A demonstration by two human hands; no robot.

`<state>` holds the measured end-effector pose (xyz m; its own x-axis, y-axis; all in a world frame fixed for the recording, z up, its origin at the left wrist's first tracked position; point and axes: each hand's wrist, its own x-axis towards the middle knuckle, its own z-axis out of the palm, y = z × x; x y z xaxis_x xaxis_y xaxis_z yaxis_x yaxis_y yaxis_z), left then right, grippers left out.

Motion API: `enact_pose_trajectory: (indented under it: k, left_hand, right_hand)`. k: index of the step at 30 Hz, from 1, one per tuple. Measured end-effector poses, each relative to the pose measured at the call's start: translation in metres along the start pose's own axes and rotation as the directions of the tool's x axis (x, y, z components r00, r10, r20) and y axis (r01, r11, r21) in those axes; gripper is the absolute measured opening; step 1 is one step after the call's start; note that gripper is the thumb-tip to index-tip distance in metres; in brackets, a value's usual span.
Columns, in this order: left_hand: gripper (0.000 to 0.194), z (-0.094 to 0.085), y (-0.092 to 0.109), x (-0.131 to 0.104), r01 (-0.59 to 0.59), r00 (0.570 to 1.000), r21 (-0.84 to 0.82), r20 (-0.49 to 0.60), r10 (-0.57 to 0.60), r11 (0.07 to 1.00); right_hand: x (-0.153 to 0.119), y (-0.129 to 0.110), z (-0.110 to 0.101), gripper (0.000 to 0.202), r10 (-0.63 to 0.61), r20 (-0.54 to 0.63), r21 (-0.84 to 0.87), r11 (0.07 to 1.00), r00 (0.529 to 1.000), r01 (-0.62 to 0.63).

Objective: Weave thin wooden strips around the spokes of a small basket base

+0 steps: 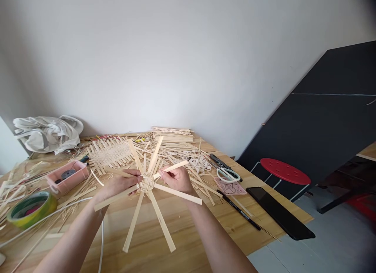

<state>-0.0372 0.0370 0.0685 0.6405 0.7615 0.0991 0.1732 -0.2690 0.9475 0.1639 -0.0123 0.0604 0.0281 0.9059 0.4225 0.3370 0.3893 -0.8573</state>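
Between my two hands a star-shaped bamboo weaving (pixel 147 183) is held up over the table, its flat pale strips spreading out from a centre wound with thin strands. My left hand (pixel 122 185) grips the left side of it near the centre, fingers closed, with the thumb side toward the middle. On the other side my right hand (pixel 176 179) is closed in a pinch by the wound centre, at the strip pointing up and right. Whether a thin strand lies in that pinch is too small to tell.
A woven bamboo mat (pixel 110 153) and a stack of strips (pixel 173 135) lie behind. Left are a pink box (pixel 67 177) and tape roll (pixel 32 210). Right are scissors (pixel 227 175), a black pen (pixel 239 210) and a phone (pixel 279 212) at the table edge, near a red stool (pixel 284 171).
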Motion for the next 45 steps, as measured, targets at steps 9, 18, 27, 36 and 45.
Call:
enact_pose_trajectory:
  k: [9,18,27,36,45]
  left_hand:
    - [0.025,0.0,0.011,-0.006,0.107,0.983,-0.046,-0.146,-0.113,0.993]
    - [0.022,-0.001,0.009,-0.004,0.042,0.988,-0.103,-0.143,-0.056,0.994]
    - [0.026,-0.009,0.015,-0.006,0.018,0.988,-0.074,-0.151,-0.029,0.997]
    - [0.027,-0.015,0.015,-0.007,0.006,0.982,0.003,-0.188,-0.005,1.0]
    - [0.026,-0.016,0.017,-0.006,-0.027,0.988,-0.072,-0.151,0.016,0.997]
  right_hand:
    - [0.004,0.002,0.008,0.036,0.129,0.145,0.36,0.917,0.981,-0.173]
    - [0.01,-0.004,0.013,0.025,0.105,0.211,0.476,0.857,0.972,-0.196]
    - [-0.001,0.004,0.017,0.029,0.303,0.299,0.472,0.777,0.905,-0.416]
    - [-0.017,-0.013,0.023,0.032,0.251,0.41,0.254,0.892,0.877,-0.374]
    - [-0.017,-0.016,0.029,0.024,0.3,0.3,0.216,0.903,0.906,-0.37]
